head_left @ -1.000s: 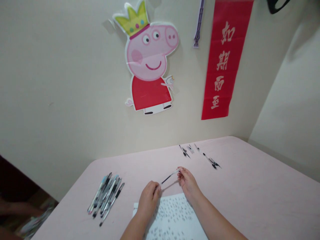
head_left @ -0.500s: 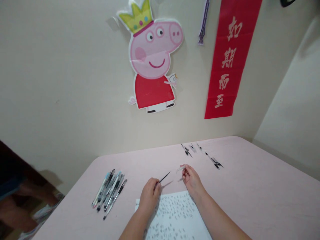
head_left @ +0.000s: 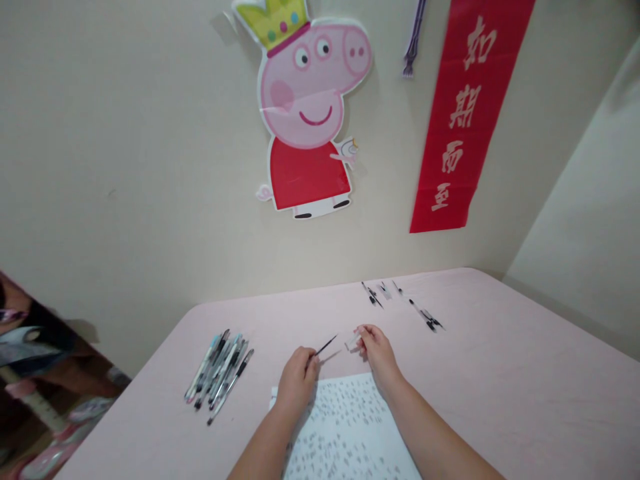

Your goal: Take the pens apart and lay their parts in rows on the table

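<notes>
My left hand is closed around a thin dark pen refill, whose slim tip points up and to the right. In the fingertips of my right hand is a small clear pen tube, its near end angled down toward the left. A short gap separates the refill from the tube. Under my wrists lies a white sheet of paper covered with handwritten characters. The far end of the tube is hidden by my fingers.
A bundle of several pens lies at the left of the pink table. Loose pen parts and further dark pieces rest toward the back. Beyond the left edge, part of a person shows.
My right hand has come slightly left with the clear tube, nearer the refill, and turned so the tube shows more. My left hand keeps its grip. The view has shifted a little.
</notes>
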### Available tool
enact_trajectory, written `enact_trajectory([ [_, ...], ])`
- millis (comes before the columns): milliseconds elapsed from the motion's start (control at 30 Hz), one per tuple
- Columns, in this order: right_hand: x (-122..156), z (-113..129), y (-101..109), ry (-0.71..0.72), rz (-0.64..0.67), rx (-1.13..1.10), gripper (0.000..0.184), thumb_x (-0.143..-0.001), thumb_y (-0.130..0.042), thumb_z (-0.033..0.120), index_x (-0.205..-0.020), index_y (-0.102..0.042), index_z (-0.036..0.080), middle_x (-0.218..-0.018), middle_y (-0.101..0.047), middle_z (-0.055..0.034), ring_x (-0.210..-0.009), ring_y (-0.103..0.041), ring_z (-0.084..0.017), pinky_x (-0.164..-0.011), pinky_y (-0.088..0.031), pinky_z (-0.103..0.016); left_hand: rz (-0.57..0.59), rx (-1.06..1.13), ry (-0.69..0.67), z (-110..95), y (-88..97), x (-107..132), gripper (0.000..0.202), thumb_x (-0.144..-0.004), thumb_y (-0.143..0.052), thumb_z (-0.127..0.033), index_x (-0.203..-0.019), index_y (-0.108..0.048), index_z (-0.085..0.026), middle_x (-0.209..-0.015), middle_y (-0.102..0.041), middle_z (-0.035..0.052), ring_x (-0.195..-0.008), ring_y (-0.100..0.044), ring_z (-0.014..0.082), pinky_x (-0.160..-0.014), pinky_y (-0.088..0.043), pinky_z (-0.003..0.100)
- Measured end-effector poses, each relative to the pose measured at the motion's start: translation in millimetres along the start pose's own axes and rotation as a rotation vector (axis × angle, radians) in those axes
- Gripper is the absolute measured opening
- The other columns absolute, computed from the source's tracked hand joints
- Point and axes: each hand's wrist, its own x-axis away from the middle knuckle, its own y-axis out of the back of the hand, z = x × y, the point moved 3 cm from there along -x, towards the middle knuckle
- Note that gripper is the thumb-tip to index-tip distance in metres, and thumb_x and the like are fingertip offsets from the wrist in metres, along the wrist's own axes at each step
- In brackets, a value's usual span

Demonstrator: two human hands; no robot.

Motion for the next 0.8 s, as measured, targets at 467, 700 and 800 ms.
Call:
enact_trajectory([
  [467, 10, 12, 9, 0.325, -0.051, 0.763, 0.014, -0.074, -0.061, 0.030, -0.085, -0.070, 0.026, -0.080, -0.066, -0.0053, -0.071, -0.057, -0.020, -0.066, -0.038, -0.032, -0.040, 0.028, -0.007, 3, -0.7, 0, 0.023, -0.086, -0.041, -0.031, -0.089, -0.061, -0.019, -0.085, -0.063, 0.0062, -0.082, -0.059, 0.0196, -0.075, -0.047, 0.034],
  [700, 26, 30, -12, 0.570, 0.175, 0.611, 0.027, -0.080, -0.050, 0.019, -0.100, -0.068, 0.024, -0.091, -0.064, -0.0069, -0.087, -0.057, -0.023, -0.081, -0.042, -0.035, -0.057, 0.055, -0.032, 3, -0.6, 0, 0.024, -0.087, -0.039, -0.030, -0.091, -0.059, -0.019, -0.085, -0.062, 0.0065, -0.083, -0.058, 0.0197, -0.076, -0.047, 0.034],
  [800, 37, 31, -24, 0.595, 0.352, 0.573, 0.034, -0.081, -0.049, 0.017, -0.110, -0.066, 0.026, -0.097, -0.066, -0.0069, -0.093, -0.058, -0.023, -0.085, -0.043, -0.036, -0.059, 0.074, -0.055, 1, 0.0, -1, 0.023, -0.087, -0.039, -0.030, -0.091, -0.059, -0.018, -0.085, -0.061, 0.0065, -0.082, -0.058, 0.0193, -0.075, -0.047, 0.034],
])
